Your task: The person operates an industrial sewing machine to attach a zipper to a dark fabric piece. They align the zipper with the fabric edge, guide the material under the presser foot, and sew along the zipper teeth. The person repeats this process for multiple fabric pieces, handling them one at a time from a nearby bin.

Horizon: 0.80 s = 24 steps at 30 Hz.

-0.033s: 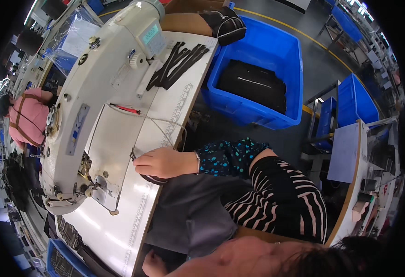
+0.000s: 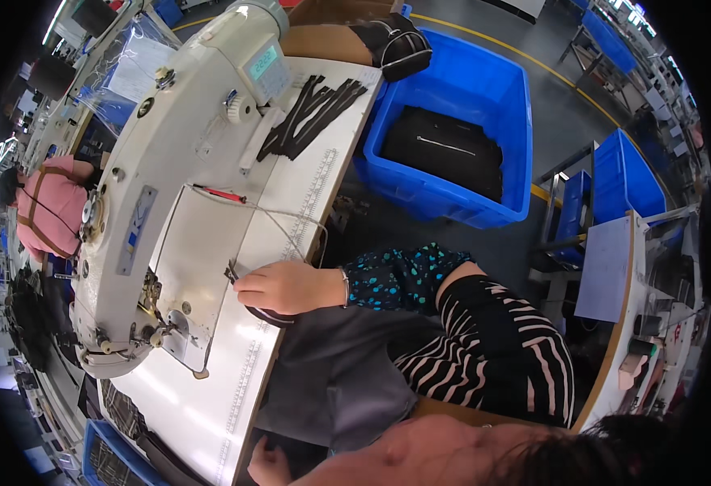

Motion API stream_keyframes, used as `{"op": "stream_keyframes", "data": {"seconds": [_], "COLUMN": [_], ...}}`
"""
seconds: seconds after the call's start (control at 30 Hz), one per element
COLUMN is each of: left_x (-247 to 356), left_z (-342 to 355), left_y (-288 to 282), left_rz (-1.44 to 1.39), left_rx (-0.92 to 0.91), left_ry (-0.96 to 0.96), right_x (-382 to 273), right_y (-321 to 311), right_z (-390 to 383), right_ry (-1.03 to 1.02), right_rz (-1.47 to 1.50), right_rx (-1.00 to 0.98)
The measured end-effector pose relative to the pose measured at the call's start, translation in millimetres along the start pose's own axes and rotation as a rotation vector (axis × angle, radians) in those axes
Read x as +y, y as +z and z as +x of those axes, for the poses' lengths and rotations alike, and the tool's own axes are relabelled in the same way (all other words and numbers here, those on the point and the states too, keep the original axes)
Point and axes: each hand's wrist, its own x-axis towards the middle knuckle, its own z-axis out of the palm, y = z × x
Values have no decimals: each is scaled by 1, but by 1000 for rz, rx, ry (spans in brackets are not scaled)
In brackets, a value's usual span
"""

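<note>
A: Where was the dark strip (image 2: 272,317)?
B: Right hand (image 2: 291,287) had it, fingers closed on it, at the front edge of the surface (image 2: 210,405).
A: Long axis?
B: Oblique. One end stuck out past the fingertips, inboard; the other showed below the palm, by the front edge. Middle hidden.
A: Left hand (image 2: 269,466)?
B: Farther off, outside the front edge, toward the left end. Couldn't tell if its fingers held anything.
</note>
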Motion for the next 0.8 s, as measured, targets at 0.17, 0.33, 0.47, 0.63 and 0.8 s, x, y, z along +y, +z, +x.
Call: {"op": "stream_keyframes", "data": {"seconds": [0.17, 0.33, 0.47, 0.63, 0.8], "left_x": [30, -20, -86, -179, -239], "left_z": [21, 54, 106, 191, 257], "left_y": [-47, -80, -116, -132, -136], "left_rz": [-216, -133, 59, 158, 259], "left_rx": [290, 804, 872, 927, 865], "left_ry": [-164, 74, 42, -193, -451], "right_x": [0, -6, -7, -10, -6], "right_y": [-1, -11, -15, -12, -15], "right_z": [9, 14, 19, 17, 15], "right_ry": [70, 126, 91, 76, 77], "right_rz": [181, 50, 46, 35, 13], "right_rx": [-13, -31, -53, -112, -143]}}
